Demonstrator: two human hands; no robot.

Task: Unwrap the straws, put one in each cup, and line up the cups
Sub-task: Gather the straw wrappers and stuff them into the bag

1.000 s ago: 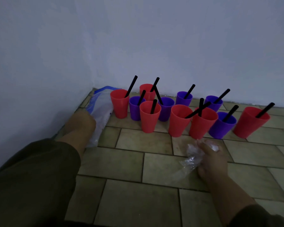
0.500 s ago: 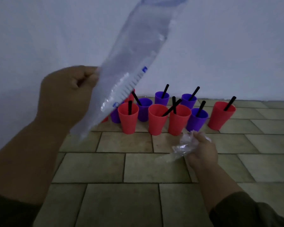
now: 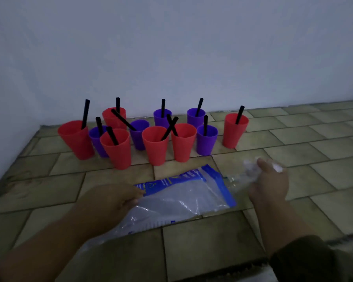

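Standing on the tiled floor (image 3: 293, 135) near its far-left corner, against the white wall (image 3: 171, 47): eleven cups, six red and five purple, each holding one black straw. Grouped loosely in two or three staggered rows rather than one straight line. Noted at the left end a large red cup (image 3: 75, 139) with an upright straw (image 3: 85, 113); just beside it a purple cup (image 3: 98, 140), partly hidden behind a front red cup (image 3: 116, 148). Behind these, close to the wall, another red cup (image 3: 114, 118). Found a long straw (image 3: 123, 120) leaning steeply out of the middle purple cup (image 3: 139, 134) toward the left. Observed two front red cups side by side, one (image 3: 155, 145) and the other (image 3: 183, 142), their straws crossing in an X (image 3: 172, 127). Recorded two purple cups at the back (image 3: 162, 118) and (image 3: 196, 117), one purple cup further forward (image 3: 206, 142), and a lone red cup (image 3: 234, 130) set apart at the right end. Lying flat on the floor nearer the front edge: a clear plastic bag (image 3: 179, 202) with a blue printed band, empty as far as could be seen. Left hand (image 3: 114, 200) pinched shut on the bag's left edge. Right hand (image 3: 269, 184) closed around a crumpled wad of clear wrappers (image 3: 251, 169), just beside the bag's right end. Dark sleeve (image 3: 310, 259) visible on the right forearm. Lighting dim; print on the bag illegible.
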